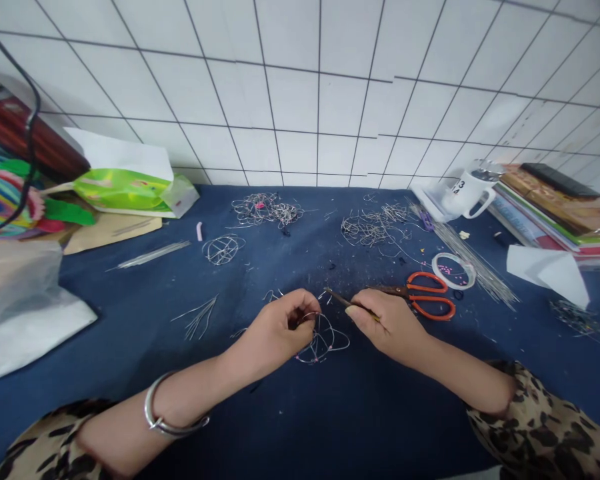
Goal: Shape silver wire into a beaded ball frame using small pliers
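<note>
My left hand (285,323) is closed in a pinch on a wire frame (323,343), a round cage of thin silvery wire with small pink beads at its joints. The fingers hide part of the frame. My right hand (393,323) grips slim, dark tweezers (347,301), their tip pointing left towards the left hand. A short bit of wire shows by that tip; whether the tweezers hold it is too small to tell. Orange-handled scissors (431,307) lie just beyond the right hand, their blades partly hidden by it.
Tangled wire shapes (267,212) and another wire heap (375,227) lie at the back. A finished-looking wire ball (223,249), loose wires (200,317), a bead dish (467,283) and long straight wires (475,263) surround the hands. A white mug (467,193) stands back right.
</note>
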Tool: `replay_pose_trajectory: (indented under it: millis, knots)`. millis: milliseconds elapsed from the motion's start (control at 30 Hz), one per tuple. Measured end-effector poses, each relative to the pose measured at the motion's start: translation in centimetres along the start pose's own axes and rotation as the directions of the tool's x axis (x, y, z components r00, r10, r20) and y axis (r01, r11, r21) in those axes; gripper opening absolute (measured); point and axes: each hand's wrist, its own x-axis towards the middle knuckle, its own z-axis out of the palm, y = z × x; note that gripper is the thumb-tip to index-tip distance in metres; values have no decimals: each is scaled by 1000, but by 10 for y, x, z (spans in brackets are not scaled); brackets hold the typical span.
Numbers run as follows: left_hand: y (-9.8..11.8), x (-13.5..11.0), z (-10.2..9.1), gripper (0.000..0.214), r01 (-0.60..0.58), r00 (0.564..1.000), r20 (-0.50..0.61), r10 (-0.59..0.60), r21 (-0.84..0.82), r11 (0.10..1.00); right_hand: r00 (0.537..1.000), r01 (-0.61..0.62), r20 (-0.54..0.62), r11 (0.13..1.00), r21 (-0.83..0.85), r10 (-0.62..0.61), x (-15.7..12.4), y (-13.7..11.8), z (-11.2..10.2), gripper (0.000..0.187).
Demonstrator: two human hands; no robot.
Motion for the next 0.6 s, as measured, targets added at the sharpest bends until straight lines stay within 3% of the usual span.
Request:
replay_pose_trajectory:
  millis: [200,400,600]
  knots:
    - [3,-2,0,6,85,996,19,-85,-12,996,1000,11,-4,987,-163,-12,-1,2,0,34]
    - [-4,-4,-3,8,170,981,96,-166,-35,985,997,16,77,908,-418,18,1,6,-2,33]
    - [-6,-2,-3,8,190,975,126,-184,-45,981,989,34,136,836,-547,49,7,5,0,32]
